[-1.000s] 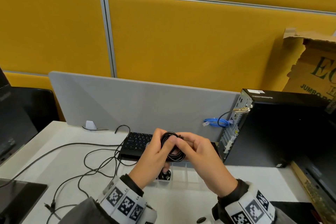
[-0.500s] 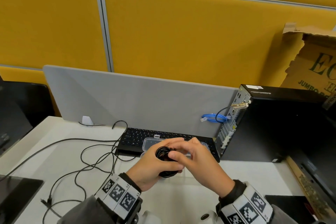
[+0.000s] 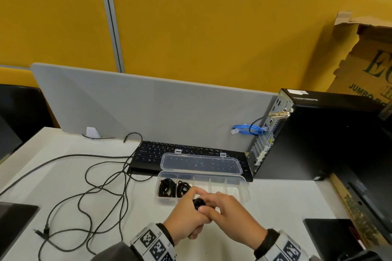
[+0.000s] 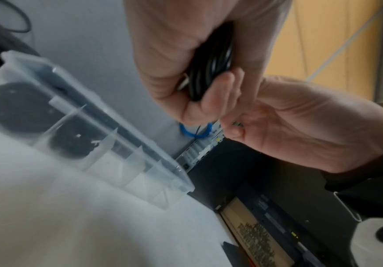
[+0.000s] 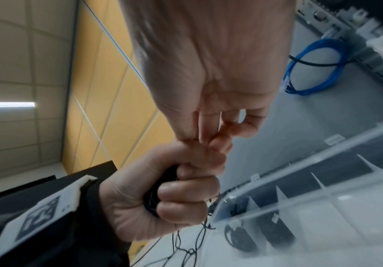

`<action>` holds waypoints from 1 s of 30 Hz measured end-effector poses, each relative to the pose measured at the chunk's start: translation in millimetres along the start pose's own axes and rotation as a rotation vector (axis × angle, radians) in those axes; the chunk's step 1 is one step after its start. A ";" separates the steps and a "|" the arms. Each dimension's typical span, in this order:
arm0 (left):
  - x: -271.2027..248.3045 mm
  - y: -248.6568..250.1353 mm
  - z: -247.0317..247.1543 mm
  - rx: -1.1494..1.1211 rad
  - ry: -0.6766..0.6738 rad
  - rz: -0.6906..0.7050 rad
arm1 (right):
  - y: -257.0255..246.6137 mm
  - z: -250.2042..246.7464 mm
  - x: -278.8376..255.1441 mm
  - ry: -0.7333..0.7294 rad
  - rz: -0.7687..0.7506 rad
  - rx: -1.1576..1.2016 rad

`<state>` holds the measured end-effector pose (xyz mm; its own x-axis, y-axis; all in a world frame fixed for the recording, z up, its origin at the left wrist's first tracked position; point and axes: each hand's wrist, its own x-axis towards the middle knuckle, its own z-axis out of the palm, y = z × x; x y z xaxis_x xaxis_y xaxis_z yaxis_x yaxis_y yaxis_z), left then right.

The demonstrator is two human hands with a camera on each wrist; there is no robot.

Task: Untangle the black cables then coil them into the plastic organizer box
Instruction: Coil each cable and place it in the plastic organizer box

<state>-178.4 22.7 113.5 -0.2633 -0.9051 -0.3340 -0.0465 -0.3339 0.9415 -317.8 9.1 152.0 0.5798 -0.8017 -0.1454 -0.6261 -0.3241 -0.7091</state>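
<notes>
Evidently I was mid-coil: my left hand (image 3: 186, 216) clenched the coiled black cable (image 3: 198, 203) just before the organizer box (image 3: 244, 190) near the desk's far edge, my right hand (image 3: 231, 216) pinching its end. Next, I judged, came a free compartment.

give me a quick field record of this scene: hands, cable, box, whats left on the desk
left hand: grips coiled black cable
right hand: fingertips at the coil, grip unclear
organizer box: open, lid back on keyboard
filled compartments: two leftmost, a coil each
loose cables: tangled on desk, left of box
</notes>
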 end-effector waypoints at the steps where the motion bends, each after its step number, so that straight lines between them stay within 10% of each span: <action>1: 3.9 -3.9 -0.2 -0.007 -0.001 -0.027 | 2.5 2.0 3.5 -0.011 0.011 0.006; 9: 44.2 -17.4 -36.4 0.420 0.262 0.115 | 61.1 -16.0 83.8 0.275 0.232 -0.036; 30: 62.3 -49.2 -54.0 0.596 0.287 0.098 | 79.3 23.4 111.7 -0.168 0.255 -0.920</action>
<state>-140.4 -31.4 43.9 -0.0302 -0.9855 -0.1667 -0.5814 -0.1184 0.8050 -290.5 -94.5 63.4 0.3926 -0.8433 -0.3670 -0.8649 -0.4742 0.1644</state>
